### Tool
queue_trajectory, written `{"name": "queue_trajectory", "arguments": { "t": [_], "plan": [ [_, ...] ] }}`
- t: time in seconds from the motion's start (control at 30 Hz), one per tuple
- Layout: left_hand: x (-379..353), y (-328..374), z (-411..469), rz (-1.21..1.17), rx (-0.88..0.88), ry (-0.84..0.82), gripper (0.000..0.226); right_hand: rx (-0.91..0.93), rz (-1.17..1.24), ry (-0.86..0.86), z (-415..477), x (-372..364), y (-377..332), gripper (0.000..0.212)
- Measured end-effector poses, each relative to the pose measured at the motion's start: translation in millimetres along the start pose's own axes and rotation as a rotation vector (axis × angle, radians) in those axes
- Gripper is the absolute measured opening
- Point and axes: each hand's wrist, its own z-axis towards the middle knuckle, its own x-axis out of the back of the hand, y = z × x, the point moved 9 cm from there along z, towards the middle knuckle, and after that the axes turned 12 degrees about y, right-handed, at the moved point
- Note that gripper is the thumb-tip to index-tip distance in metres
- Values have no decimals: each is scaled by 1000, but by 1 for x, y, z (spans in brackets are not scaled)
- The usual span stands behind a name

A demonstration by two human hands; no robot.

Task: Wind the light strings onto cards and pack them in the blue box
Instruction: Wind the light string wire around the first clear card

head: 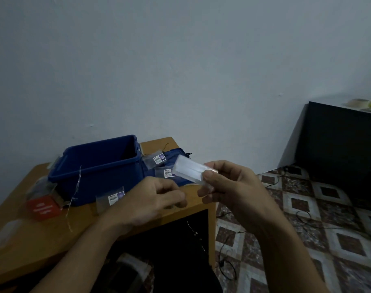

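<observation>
My right hand [226, 187] grips a clear plastic battery case [188, 169] of a light string, raised above the table's right edge. My left hand [159, 197] is close beside it with fingers curled, seemingly pinching a thin wire too faint to make out. The open blue box [95, 166] stands on the wooden table [32, 240]; its inside looks dark. The blue lid [176, 157] lies to its right with two clear labelled packets [157, 159] on it. A third packet [110, 198] leans in front of the box. A thin wire string [75, 191] hangs over the box's front.
A red card box [43, 208] with clear packaging sits at the table's left. A dark cabinet [345, 151] stands at right on the patterned tile floor [307, 218], where black cables lie. A wire dangles under the table's edge near my lap.
</observation>
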Motion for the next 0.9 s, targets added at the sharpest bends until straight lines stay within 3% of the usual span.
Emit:
{"name": "queue_trajectory", "arguments": {
  "t": [0.1,0.17,0.33,0.53,0.73,0.9],
  "plan": [
    [8,1,4,-333,93,34,33,10,-56,-78,-2,-1,0,27],
    [13,6,5,-404,125,43,33,42,-180,-137,-6,-3,-3,18],
    [24,16,5,-328,161,127,25,98,-405,-135,-10,-6,-7,13],
    [37,45,-6,-118,-60,370,24,146,-531,-10,-7,-3,-6,9],
    [26,57,-27,-226,-180,428,18,212,-575,102,-8,-3,-12,15],
    [7,32,-36,-465,-48,457,18,229,-503,193,-8,-1,-17,15]
  ]
}}
